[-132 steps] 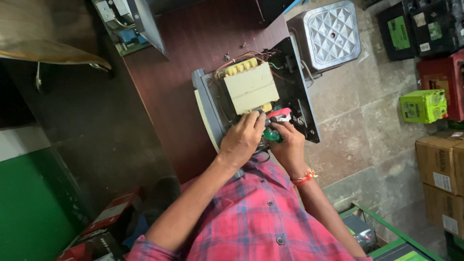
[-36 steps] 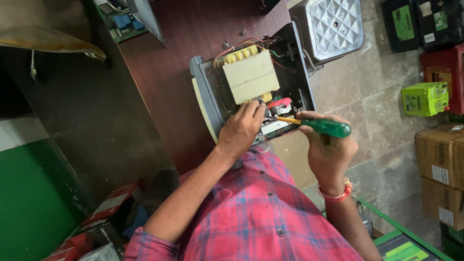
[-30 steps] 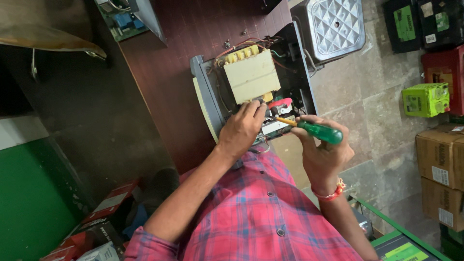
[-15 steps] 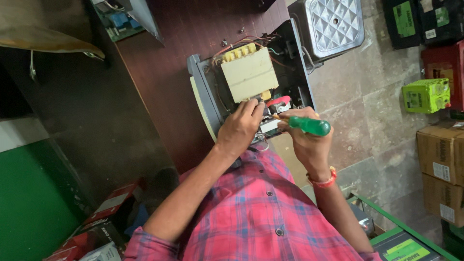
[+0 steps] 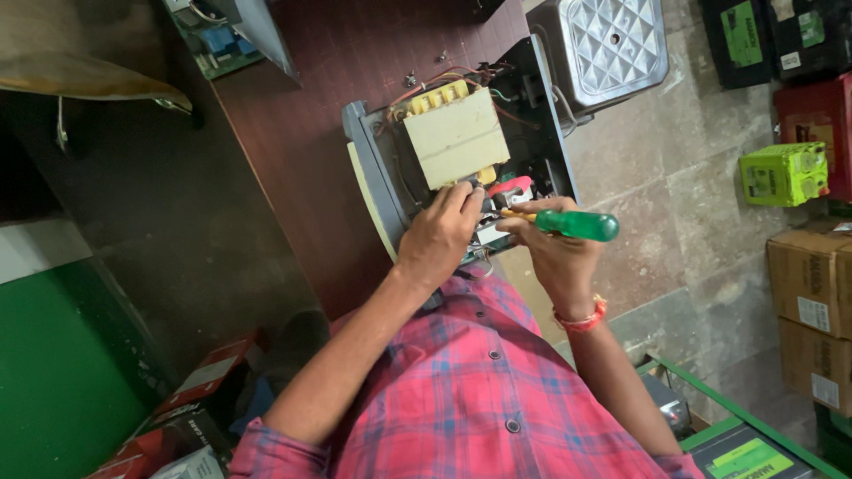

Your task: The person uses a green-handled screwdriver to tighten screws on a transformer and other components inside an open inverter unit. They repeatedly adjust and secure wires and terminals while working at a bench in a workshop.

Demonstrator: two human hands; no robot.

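On the dark red-brown tabletop [image 5: 302, 160], stone-tile floor [image 5: 657, 186] beside it, sits an opened grey casing [image 5: 377, 177]. Inside: cream transformer block [image 5: 457, 137] and wiring, just past the fingers. Right hand [image 5: 555, 253] clenched around a green-handled screwdriver [image 5: 572, 224], tip toward the casing's near end. Left hand [image 5: 439, 235] beside it, fingers curled onto parts there; grip unclear.
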